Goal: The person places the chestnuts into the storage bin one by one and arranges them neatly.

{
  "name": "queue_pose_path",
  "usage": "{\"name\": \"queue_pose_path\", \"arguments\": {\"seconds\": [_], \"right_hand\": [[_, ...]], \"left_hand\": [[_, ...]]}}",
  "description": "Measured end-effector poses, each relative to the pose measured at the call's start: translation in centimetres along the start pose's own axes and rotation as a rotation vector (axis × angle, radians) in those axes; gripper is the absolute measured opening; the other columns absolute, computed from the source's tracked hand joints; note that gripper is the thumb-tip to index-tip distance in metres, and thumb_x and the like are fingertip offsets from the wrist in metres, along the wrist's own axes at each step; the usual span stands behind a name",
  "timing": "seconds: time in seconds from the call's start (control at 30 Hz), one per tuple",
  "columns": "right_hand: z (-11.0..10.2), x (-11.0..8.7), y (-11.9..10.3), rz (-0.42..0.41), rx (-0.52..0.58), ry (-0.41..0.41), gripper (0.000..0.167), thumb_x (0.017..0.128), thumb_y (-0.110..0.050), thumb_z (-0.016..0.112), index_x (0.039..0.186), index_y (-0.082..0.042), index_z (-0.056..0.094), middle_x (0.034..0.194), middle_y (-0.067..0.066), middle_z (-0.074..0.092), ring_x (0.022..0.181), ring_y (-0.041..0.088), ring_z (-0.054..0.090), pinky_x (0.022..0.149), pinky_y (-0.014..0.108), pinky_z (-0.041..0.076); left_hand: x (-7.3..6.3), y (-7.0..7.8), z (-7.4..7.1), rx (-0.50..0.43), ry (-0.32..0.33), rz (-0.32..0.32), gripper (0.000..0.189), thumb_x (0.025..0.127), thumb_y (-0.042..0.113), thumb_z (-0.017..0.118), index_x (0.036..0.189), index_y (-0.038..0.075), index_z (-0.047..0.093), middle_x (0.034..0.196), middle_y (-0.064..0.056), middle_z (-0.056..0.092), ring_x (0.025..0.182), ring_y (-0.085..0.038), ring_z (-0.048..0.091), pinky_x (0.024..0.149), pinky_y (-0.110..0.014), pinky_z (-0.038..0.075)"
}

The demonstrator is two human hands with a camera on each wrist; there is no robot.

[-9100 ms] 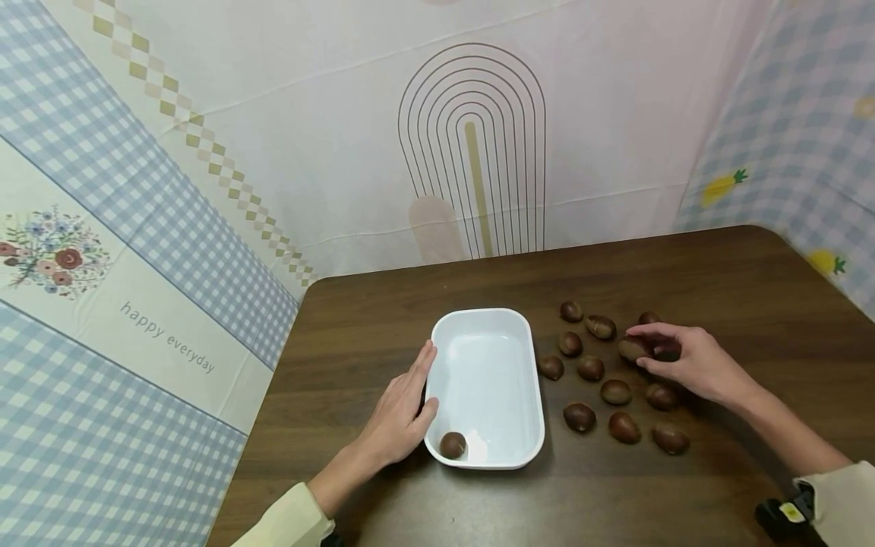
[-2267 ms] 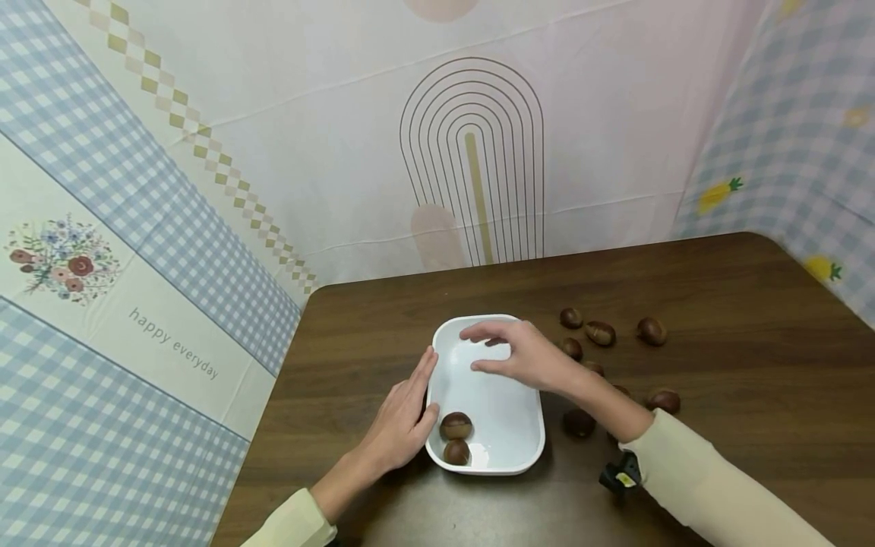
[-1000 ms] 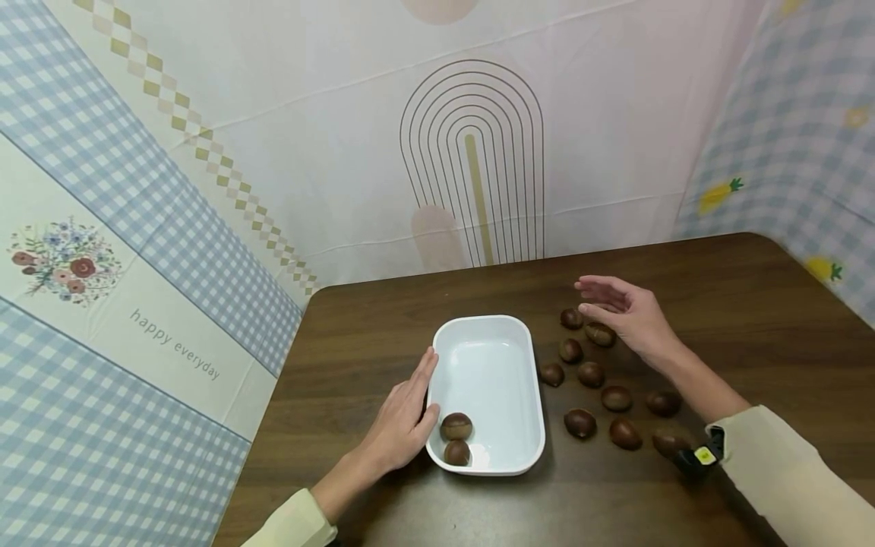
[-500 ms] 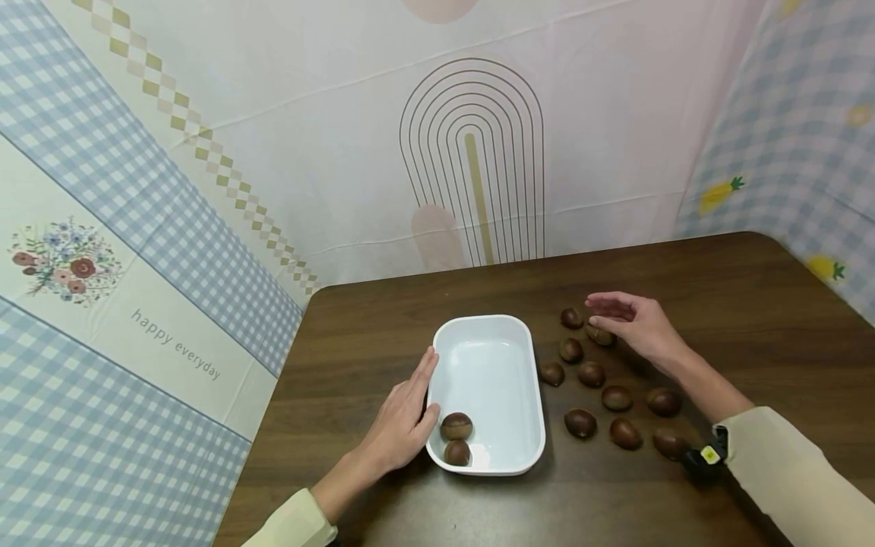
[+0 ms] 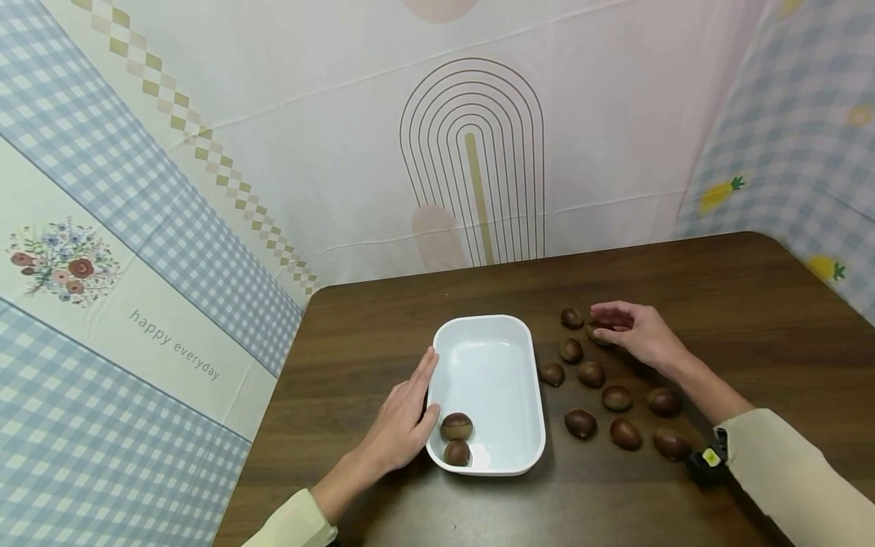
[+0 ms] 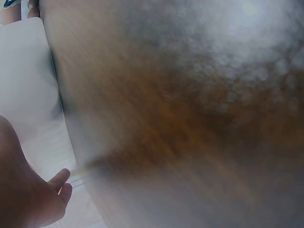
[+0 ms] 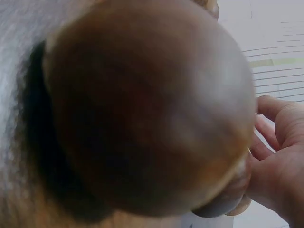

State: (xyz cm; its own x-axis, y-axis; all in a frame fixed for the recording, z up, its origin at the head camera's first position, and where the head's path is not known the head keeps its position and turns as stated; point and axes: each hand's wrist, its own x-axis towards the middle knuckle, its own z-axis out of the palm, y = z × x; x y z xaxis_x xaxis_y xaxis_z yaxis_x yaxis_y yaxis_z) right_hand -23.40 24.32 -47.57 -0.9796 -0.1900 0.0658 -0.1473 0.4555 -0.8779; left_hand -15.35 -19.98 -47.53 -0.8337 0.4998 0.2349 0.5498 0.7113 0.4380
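Note:
In the head view my left hand (image 5: pixel 402 416) lies against the left side of a white rectangular dish (image 5: pixel 487 387), fingers straight along its rim. Inside, at the near left corner, sit two brown chestnuts, the upper chestnut (image 5: pixel 456 426) showing a paler band. My right hand (image 5: pixel 639 331) is over the back of the scattered chestnuts, thumb and fingers spread apart around one chestnut (image 5: pixel 598 334), which they partly cover. The right wrist view shows a big blurred chestnut (image 7: pixel 152 109) in front of the fingers, hiding part of the hand.
Several more chestnuts lie right of the dish on the dark wooden table (image 5: pixel 369 334), among them a chestnut (image 5: pixel 571 318) near the right fingertips and a chestnut (image 5: pixel 672 444) by the black wrist device (image 5: pixel 707 460). A patterned cloth (image 5: pixel 328 137) hangs behind the table.
A second chestnut has joined the first in the dish. My right hand has gone from over the dish back to the scattered chestnuts and lowered around one. The left hand stays put.

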Motion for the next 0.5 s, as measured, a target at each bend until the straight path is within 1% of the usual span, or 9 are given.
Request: {"name": "queue_pose_path", "arguments": {"seconds": [0.17,0.23,0.27,0.33,0.43,0.5], "right_hand": [[0.16,-0.22,0.16,-0.016,-0.020,-0.005,0.049,0.101,-0.007,0.073,0.144,0.010,0.057,0.141,0.033,0.061,0.129,0.048,0.060,0.086,0.008,0.047],[0.19,-0.35,0.17,-0.019,-0.042,-0.007,0.049,0.100,-0.007,0.073,0.144,0.009,0.058,0.141,0.032,0.061,0.129,0.047,0.060,0.088,0.011,0.049],[0.22,-0.41,0.16,-0.020,-0.056,-0.008,0.049,0.100,-0.007,0.073,0.144,0.009,0.058,0.141,0.032,0.061,0.129,0.047,0.060,0.091,0.016,0.051],[0.27,-0.52,0.16,-0.024,-0.085,-0.007,0.048,0.100,-0.008,0.073,0.143,0.008,0.059,0.140,0.031,0.061,0.129,0.047,0.060,0.098,0.029,0.055],[0.37,-0.72,0.12,-0.027,-0.119,-0.004,0.047,0.100,-0.008,0.073,0.143,0.007,0.060,0.140,0.031,0.062,0.129,0.048,0.059,0.104,0.052,0.051],[0.43,-0.86,0.13,-0.025,-0.140,-0.001,0.047,0.099,-0.008,0.074,0.142,0.006,0.061,0.140,0.031,0.062,0.128,0.049,0.059,0.104,0.059,0.050]], "left_hand": [[-0.17,-0.04,-0.06,0.001,-0.003,0.003,0.074,0.104,0.020,0.051,0.171,0.009,0.021,0.178,-0.004,0.016,0.155,-0.021,0.035,0.118,-0.056,0.037],[-0.24,-0.04,-0.09,0.000,-0.005,0.003,0.074,0.104,0.020,0.051,0.171,0.009,0.021,0.178,-0.004,0.016,0.155,-0.021,0.035,0.118,-0.056,0.037],[-0.28,-0.03,-0.11,0.000,-0.006,0.003,0.074,0.104,0.020,0.051,0.171,0.010,0.020,0.178,-0.004,0.016,0.155,-0.021,0.035,0.118,-0.056,0.037],[-0.35,-0.02,-0.14,-0.002,-0.008,0.002,0.075,0.104,0.019,0.051,0.171,0.010,0.020,0.178,-0.003,0.016,0.155,-0.021,0.035,0.118,-0.056,0.037],[-0.42,-0.01,-0.19,-0.004,-0.008,0.004,0.075,0.104,0.019,0.051,0.171,0.010,0.020,0.178,-0.003,0.015,0.155,-0.022,0.035,0.118,-0.056,0.037],[-0.47,-0.01,-0.22,-0.005,-0.009,0.006,0.074,0.104,0.019,0.051,0.171,0.010,0.020,0.178,-0.003,0.015,0.155,-0.022,0.036,0.118,-0.057,0.037]]}}
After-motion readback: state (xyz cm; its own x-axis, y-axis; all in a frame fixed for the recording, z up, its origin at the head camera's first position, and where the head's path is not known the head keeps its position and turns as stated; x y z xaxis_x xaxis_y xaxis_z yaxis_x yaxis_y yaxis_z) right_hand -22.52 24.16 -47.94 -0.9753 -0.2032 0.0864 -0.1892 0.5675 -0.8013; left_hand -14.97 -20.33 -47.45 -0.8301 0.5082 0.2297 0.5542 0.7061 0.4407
